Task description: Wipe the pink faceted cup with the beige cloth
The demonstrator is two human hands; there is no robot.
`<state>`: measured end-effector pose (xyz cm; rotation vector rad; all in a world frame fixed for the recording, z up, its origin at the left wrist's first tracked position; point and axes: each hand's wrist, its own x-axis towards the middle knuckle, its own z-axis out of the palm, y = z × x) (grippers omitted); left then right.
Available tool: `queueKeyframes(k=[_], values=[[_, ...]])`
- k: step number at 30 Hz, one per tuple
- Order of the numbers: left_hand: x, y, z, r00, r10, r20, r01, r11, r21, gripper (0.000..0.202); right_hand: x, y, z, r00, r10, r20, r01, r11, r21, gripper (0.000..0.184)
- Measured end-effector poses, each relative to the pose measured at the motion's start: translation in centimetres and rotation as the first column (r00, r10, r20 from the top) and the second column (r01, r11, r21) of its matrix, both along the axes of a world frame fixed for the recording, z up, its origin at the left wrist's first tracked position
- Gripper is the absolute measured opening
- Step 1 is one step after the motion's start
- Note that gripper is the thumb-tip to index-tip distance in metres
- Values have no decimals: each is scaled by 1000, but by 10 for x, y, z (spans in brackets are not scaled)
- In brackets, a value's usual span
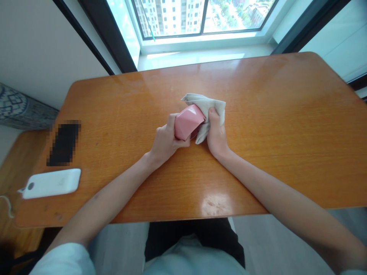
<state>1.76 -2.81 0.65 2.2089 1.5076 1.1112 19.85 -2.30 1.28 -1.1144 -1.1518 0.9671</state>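
Note:
Tilted on its side above the middle of the table, a glossy pink faceted bowl is gripped by my left hand, whose fingers wrap round its left side and underside. My right hand is closed on a folded pale grey cloth, with the thumb lying on top. The cloth touches the right side of the bowl, at its rim, and drapes past it above and below. The bowl's inside is mostly hidden by the cloth, and the fingers of my right hand lie out of sight behind it.
The wooden table has rounded corners. On its left side lie a white power-bank-like device with a plug at its end and a dark blurred-out rectangle. A window is beyond the far edge, and patterned fabric is at the left.

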Motion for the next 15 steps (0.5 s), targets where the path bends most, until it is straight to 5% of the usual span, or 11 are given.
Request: queueKeyframes(k=[4, 8, 12, 15], values=[[-3, 2, -2, 998, -45, 38, 46, 999, -6, 59, 1, 2, 2, 997, -58, -46, 57, 998, -24, 49], [-6, 5, -6, 961, -233, 149, 239, 971, -23, 72, 0, -4, 1, 997, -75, -31, 75, 997, -4, 51], [-8, 8, -8, 911, -400, 102, 403, 915, -2, 87, 9, -9, 8, 982, -68, 174, 22, 967, 255, 45], [-7, 9, -5, 906, -413, 91, 416, 909, -11, 74, 22, -7, 17, 888, -129, 442, -118, 865, 489, 42]])
